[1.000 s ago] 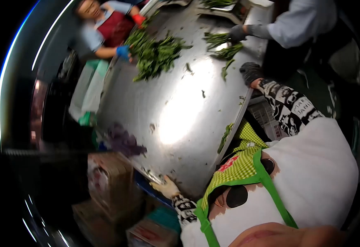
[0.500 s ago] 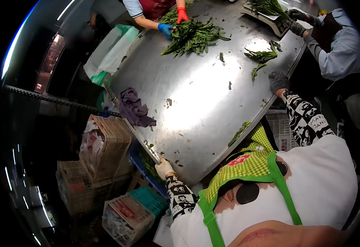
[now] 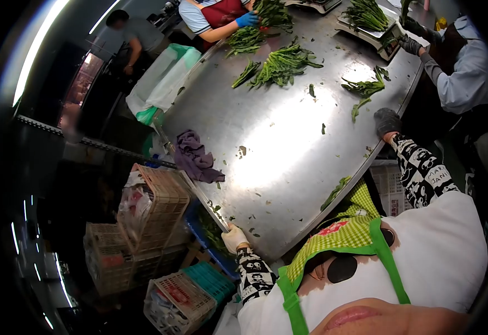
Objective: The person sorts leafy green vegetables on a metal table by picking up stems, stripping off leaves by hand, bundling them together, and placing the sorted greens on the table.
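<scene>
My left hand, in a pale glove, grips the rim at the near left corner of the metal table. At the table's right edge, my right hand is curled over the rim in a dark grey glove. Leaf scraps lie near my left hand, and a small leafy sprig rests along the near edge between my hands. Beyond my right hand are a few loose leafy greens. A larger bunch of leafy greens lies toward the far side.
Across the table, a co-worker's blue-gloved hand is at more greens. At right, a co-worker's grey-gloved hand is beside a scale loaded with stalks. A purple cloth lies at the left edge; stacked crates stand below.
The view has shifted, while my hands stay on the table edge. The co-worker across has lifted some greens, leaving a bunch on the table. The right co-worker now holds up a stalk.
</scene>
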Action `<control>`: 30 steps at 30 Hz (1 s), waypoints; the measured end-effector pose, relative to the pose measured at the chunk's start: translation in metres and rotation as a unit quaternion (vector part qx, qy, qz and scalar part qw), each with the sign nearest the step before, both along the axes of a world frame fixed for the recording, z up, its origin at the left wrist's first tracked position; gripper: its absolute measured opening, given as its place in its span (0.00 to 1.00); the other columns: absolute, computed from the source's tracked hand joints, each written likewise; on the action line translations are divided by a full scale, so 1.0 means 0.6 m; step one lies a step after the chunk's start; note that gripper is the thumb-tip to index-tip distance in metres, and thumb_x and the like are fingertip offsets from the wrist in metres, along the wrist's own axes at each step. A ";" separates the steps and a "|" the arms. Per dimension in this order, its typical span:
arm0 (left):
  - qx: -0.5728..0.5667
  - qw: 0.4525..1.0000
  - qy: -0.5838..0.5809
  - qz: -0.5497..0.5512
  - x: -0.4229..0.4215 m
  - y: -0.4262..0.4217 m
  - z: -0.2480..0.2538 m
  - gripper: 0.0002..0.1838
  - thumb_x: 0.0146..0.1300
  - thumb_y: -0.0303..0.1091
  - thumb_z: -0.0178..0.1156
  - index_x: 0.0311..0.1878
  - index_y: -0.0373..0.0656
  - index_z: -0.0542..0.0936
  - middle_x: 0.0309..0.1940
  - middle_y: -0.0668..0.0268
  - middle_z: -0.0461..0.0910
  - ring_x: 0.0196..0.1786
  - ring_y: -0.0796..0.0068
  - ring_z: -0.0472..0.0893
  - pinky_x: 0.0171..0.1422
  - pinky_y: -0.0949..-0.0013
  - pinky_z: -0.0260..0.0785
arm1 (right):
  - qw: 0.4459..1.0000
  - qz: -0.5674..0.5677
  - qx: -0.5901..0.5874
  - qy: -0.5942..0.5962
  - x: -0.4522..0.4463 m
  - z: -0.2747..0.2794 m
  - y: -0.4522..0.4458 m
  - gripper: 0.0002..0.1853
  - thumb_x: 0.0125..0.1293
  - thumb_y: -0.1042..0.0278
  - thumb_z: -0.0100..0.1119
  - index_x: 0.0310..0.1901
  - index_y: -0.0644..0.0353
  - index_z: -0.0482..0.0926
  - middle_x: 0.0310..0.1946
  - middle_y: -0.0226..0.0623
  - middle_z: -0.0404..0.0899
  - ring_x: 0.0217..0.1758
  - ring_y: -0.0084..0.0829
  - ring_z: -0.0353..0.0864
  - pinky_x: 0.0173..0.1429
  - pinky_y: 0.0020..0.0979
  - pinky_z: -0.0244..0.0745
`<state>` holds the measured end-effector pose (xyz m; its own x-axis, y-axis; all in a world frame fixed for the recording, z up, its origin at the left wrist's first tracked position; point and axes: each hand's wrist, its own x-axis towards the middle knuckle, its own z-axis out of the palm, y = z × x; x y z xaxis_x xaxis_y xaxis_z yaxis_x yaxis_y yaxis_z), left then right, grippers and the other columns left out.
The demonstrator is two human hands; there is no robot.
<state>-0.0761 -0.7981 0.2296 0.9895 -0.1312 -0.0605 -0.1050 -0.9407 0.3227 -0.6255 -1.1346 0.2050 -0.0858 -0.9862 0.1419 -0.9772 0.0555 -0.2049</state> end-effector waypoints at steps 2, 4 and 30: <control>0.002 1.000 0.003 0.002 -0.001 -0.001 0.003 0.31 0.62 0.60 0.53 0.41 0.34 0.79 0.37 0.46 0.82 0.43 0.44 0.81 0.48 0.51 0.72 | 1.000 -0.001 -0.015 0.000 -0.001 -0.003 0.005 0.12 0.59 0.58 0.52 0.40 0.47 0.83 0.45 0.36 0.80 0.53 0.41 0.77 0.58 0.40 0.70; 0.004 1.000 0.007 0.006 0.002 -0.001 -0.002 0.30 0.62 0.60 0.53 0.41 0.35 0.79 0.37 0.46 0.82 0.43 0.44 0.81 0.48 0.52 0.72 | 0.999 0.005 -0.033 0.005 0.001 -0.007 0.005 0.10 0.59 0.58 0.53 0.37 0.48 0.82 0.44 0.38 0.80 0.51 0.42 0.77 0.55 0.41 0.71; 0.011 1.000 0.014 -0.001 -0.018 0.011 0.014 0.30 0.63 0.56 0.53 0.45 0.33 0.78 0.41 0.46 0.82 0.46 0.44 0.80 0.50 0.51 0.71 | 0.996 0.033 -0.060 -0.050 0.015 0.046 0.043 0.09 0.53 0.66 0.56 0.35 0.50 0.84 0.40 0.38 0.81 0.49 0.43 0.77 0.55 0.40 0.70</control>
<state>-0.0867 -0.7916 0.2382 0.9873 -0.1310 -0.0902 -0.0977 -0.9472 0.3055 -0.6165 -1.1088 0.2326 -0.0409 -0.9665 0.2534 -0.9521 -0.0392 -0.3033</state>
